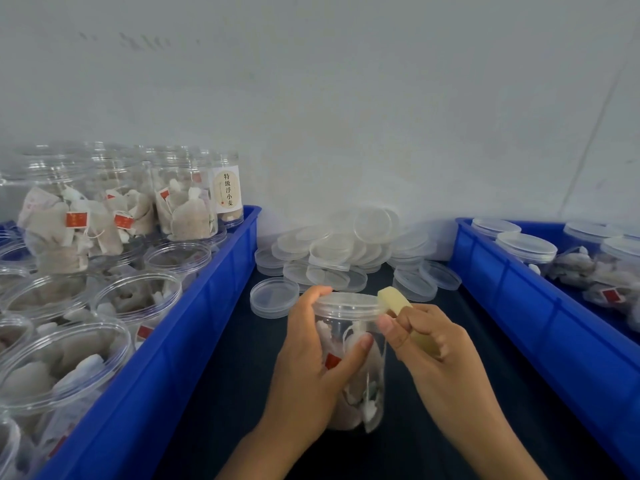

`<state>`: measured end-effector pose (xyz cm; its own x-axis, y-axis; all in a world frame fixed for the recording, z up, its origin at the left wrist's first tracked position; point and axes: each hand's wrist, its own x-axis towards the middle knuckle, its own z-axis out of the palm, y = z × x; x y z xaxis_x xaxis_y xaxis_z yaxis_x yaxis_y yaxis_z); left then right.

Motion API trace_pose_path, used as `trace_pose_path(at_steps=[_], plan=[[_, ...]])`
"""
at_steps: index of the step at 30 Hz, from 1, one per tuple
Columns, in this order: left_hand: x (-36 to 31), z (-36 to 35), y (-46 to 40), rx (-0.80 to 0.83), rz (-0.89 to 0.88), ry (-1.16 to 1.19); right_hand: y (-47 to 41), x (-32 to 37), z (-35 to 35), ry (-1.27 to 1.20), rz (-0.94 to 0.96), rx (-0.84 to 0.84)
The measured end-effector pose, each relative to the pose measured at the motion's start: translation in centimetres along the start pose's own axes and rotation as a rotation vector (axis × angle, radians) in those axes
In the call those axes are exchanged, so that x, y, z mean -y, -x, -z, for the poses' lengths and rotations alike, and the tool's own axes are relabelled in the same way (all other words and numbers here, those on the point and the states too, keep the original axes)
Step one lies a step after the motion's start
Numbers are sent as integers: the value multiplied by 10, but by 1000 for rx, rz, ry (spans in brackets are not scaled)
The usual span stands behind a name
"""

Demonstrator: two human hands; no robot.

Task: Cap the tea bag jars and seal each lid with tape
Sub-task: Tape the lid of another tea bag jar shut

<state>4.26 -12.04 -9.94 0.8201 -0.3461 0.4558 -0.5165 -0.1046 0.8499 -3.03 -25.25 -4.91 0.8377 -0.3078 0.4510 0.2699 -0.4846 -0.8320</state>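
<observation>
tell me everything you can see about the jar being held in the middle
The jar is a clear plastic cylinder, held above the dark surface and leaning slightly. Through its wall show pale tea bags, white strings and a red tag. A translucent lid already sits on its mouth. The left hand wraps around the body, thumb across the front and a fingertip on the lid's rim. The right hand holds a yellowish tape roll against the lid's right edge. Whether any tape is stuck on yet cannot be told.
</observation>
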Motion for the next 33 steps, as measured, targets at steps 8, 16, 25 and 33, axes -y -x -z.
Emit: trace_pose_path(at_steps=[8,16,25,33], plan=[[-8,-4,3,-122,-65,42,4,-4,-8,-14,28,-82],[-13,-2,2,-55,-144,162,4,-3,-11,60,41,-72],[-14,-2,0,-146,-80,194,4,0,-7,61,82,-43],[-15,0,-1,-151,-49,161,3,3,-3,65,60,-35]])
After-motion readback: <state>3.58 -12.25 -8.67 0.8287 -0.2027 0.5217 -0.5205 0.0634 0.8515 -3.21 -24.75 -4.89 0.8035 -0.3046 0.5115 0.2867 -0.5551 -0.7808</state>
